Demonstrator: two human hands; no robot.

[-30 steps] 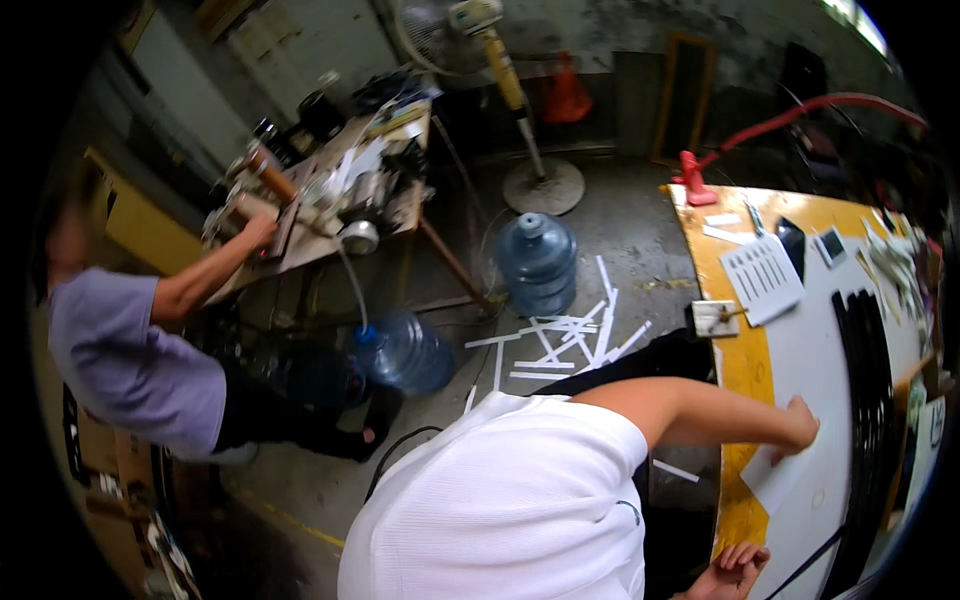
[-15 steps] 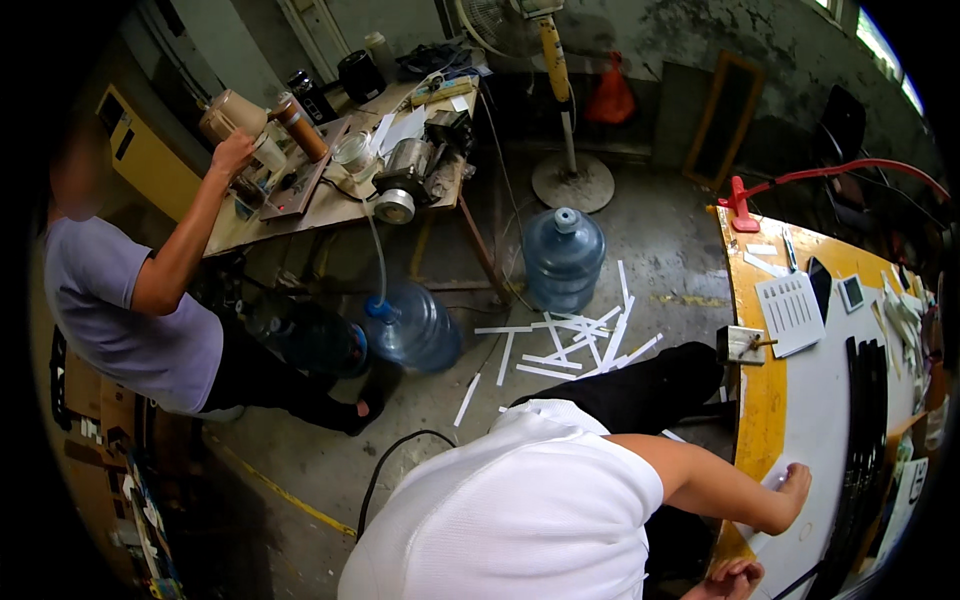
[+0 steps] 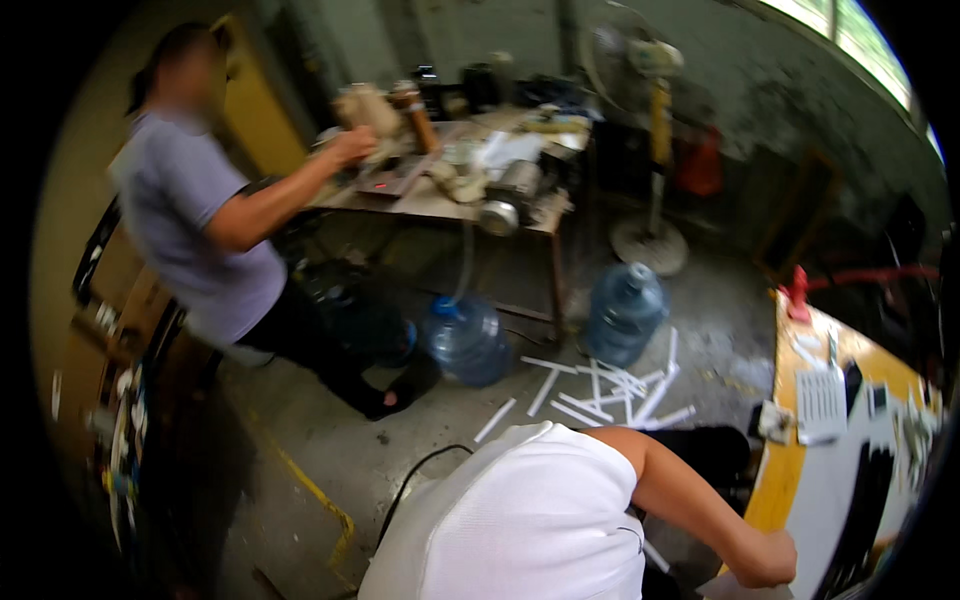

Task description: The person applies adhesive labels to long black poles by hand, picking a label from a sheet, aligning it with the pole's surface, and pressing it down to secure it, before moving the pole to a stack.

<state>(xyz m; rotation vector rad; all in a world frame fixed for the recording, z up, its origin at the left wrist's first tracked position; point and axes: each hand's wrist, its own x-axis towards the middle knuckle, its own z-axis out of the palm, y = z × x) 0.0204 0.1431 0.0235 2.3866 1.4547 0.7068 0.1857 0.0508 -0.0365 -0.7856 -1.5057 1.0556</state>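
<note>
My left hand (image 3: 768,560) is low at the right, over the work table (image 3: 775,490), with its fingers curled down and closed. A pale, sheet-like piece (image 3: 745,588) shows right beside it, cut off by the lower edge. Motion blur and the hand itself hide what the fingers grip. My left arm reaches there from the white-sleeved shoulder (image 3: 540,500). Out of view is my right hand. Long black strips (image 3: 860,510) lie on the table beyond my left hand, and a printed white sheet (image 3: 820,405) lies farther back.
White strips (image 3: 620,390) litter the floor near a blue water jug (image 3: 625,315). Another jug (image 3: 467,340) stands under a cluttered bench (image 3: 400,203). A person in a lilac shirt (image 3: 200,190) works there. A standing fan (image 3: 660,130) is behind. A red clamp (image 3: 797,295) sits at the table's far corner.
The view has swung, so the room appears shifted right and mostly lower. My left hand is nearer the lower edge, and my right hand has left the picture.
</note>
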